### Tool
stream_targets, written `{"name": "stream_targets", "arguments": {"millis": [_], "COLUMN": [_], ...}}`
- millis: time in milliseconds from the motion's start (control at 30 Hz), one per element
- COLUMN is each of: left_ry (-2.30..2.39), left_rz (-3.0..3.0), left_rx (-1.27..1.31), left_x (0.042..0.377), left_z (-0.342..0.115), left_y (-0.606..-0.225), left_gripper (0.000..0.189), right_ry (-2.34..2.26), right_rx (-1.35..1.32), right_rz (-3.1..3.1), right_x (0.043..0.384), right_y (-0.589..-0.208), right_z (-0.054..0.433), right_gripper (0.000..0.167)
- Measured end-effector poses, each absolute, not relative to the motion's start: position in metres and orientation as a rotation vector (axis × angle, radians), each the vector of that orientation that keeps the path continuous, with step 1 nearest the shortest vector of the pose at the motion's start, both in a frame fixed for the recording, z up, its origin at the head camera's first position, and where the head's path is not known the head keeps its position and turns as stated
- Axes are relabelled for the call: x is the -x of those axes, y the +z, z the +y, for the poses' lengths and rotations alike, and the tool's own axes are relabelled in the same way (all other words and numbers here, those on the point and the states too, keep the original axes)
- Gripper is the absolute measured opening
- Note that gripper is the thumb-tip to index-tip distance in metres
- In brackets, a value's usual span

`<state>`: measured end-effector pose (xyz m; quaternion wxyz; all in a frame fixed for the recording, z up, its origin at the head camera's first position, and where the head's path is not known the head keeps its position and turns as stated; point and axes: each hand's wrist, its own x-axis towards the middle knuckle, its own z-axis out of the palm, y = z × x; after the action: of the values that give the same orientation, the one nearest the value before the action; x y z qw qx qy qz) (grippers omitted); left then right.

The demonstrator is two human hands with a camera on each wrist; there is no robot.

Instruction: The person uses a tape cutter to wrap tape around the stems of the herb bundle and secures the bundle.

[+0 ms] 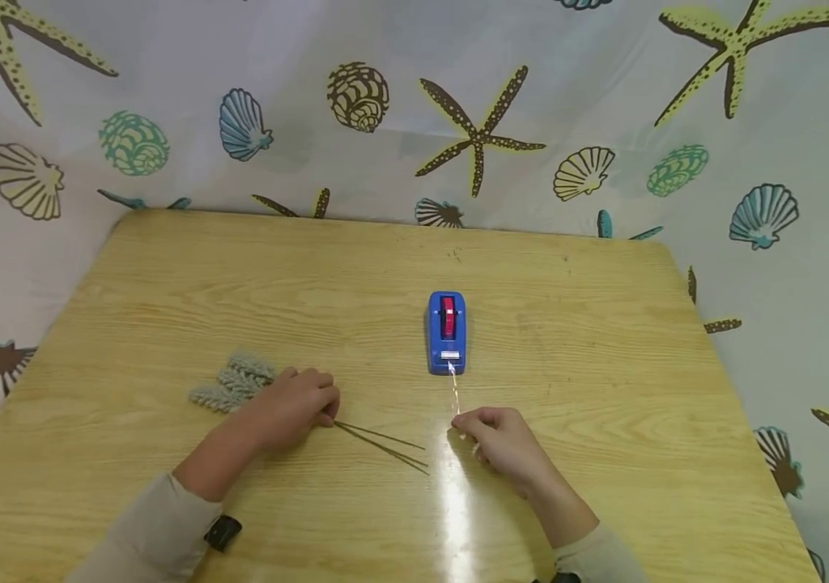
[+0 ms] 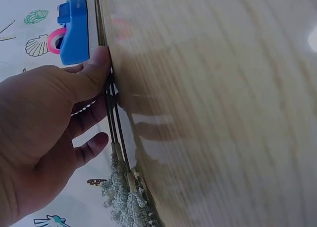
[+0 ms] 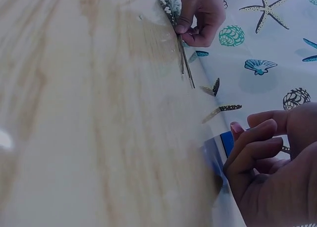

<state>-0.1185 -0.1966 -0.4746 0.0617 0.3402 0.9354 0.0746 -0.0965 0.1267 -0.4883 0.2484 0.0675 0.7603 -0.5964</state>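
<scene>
head view: the left hand (image 1: 303,402) has thumb and fingers pinched on the thin stems (image 1: 385,445) of some pale sprigs at the bench, left of centre, their knobbly heads (image 1: 240,379) lying past the knuckles. the right hand (image 1: 505,441), well apart, pinches the end of a clear tape strip (image 1: 455,394) running to a blue tape dispenser (image 1: 447,346) with a red roll (image 1: 448,317).

the sprigs look light, the stems stiff and wiry, the heads softer and likely easier to crush, so mid-stem seems the best place to take hold. the strip is probably flimsy and clingy, best kept by its very end. the dispenser looks steady enough to stay put under a gentle pull.

the bench (image 1: 567,324) is pale wood grain, smooth, with a bright glare near the right hand. a white cloth (image 1: 291,48) printed with shells and starfish hangs behind and along both sides.
</scene>
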Motion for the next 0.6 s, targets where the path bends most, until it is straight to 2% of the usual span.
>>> {"name": "stream_targets", "arguments": {"millis": [167,600], "left_ry": [0.153,0.358], "left_rz": [2.83,2.709], "left_rx": [-1.094,-1.021], "left_x": [0.113,0.109], "left_z": [-0.196,-0.192], "left_y": [-0.474,-0.462], "left_gripper": [0.022,0.011], "right_ry": [-1.646,-1.66], "right_rx": [-0.193,-0.179], "right_rz": [2.052,2.017], "right_x": [0.097,0.096], "right_y": [-0.489,-0.488], "right_z": [0.128,0.126], "right_gripper": [0.027,0.028]}}
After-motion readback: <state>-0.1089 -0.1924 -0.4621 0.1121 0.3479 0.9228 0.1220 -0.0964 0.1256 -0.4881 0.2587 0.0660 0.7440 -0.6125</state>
